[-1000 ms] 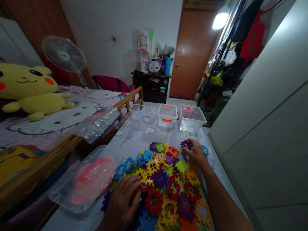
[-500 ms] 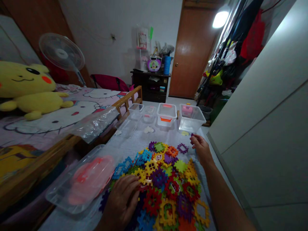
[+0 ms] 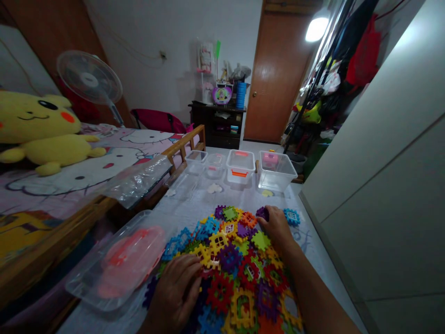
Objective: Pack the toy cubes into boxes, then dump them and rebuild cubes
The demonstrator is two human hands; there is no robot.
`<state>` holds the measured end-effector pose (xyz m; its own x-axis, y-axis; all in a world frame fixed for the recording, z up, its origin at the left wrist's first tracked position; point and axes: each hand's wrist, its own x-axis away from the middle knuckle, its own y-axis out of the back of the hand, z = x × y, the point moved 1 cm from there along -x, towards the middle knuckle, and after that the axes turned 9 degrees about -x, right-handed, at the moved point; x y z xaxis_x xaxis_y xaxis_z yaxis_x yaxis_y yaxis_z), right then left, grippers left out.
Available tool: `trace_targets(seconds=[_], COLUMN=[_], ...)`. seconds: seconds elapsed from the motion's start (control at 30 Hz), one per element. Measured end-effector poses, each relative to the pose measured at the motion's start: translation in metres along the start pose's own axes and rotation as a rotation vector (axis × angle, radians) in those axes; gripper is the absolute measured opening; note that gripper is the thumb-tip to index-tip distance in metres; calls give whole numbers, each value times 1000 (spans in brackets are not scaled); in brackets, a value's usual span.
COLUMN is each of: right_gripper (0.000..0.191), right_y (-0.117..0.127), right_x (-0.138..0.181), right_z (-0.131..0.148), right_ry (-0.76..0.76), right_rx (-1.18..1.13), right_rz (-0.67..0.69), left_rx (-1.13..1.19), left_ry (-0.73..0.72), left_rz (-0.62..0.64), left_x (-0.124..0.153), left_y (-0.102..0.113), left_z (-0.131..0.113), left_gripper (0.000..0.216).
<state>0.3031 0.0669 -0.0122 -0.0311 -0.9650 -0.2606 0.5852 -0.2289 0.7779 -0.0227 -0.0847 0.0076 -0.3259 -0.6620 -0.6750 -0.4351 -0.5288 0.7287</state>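
A heap of colourful toothed plastic building pieces [image 3: 229, 257] covers the near part of the table. My left hand [image 3: 179, 285] lies over the heap's left side, fingers laid out and gently curved, grasping nothing visible. At the heap's far right edge, my right hand [image 3: 276, 227] has its fingertips closed on a purple building piece [image 3: 262, 213]. The fingers partly cover that piece, and the open purple frame beneath it is no longer distinct. Just right of this hand, apart from the heap, lies a blue window-shaped building piece [image 3: 291, 216].
Clear plastic boxes stand along the far table end, among them one with orange latches [image 3: 241, 166] and an open one [image 3: 277, 171]. A clear lid [image 3: 120, 260] lies at left. A wooden bed rail [image 3: 184, 141] borders the left; a pale cabinet [image 3: 382, 185] borders the right.
My right hand has come down and left, from above the table to the purple frame at the heap's edge. The blue piece behind it now shows. My left hand stays in place.
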Motion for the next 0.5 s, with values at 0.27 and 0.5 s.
trace_targets(seconds=[0.27,0.5], right_gripper=[65,79], right_y=[-2,9], right_x=[-5,-7], right_z=[-6,-10], right_ry=[8,86], right_rx=[-50,-225], right_rz=[-13,110], left_rx=[7,-12], left_ry=[3,-16], left_rz=[7,19], left_x=[2,3], left_y=[-2,-2], left_z=[1,4], left_gripper=[25,23])
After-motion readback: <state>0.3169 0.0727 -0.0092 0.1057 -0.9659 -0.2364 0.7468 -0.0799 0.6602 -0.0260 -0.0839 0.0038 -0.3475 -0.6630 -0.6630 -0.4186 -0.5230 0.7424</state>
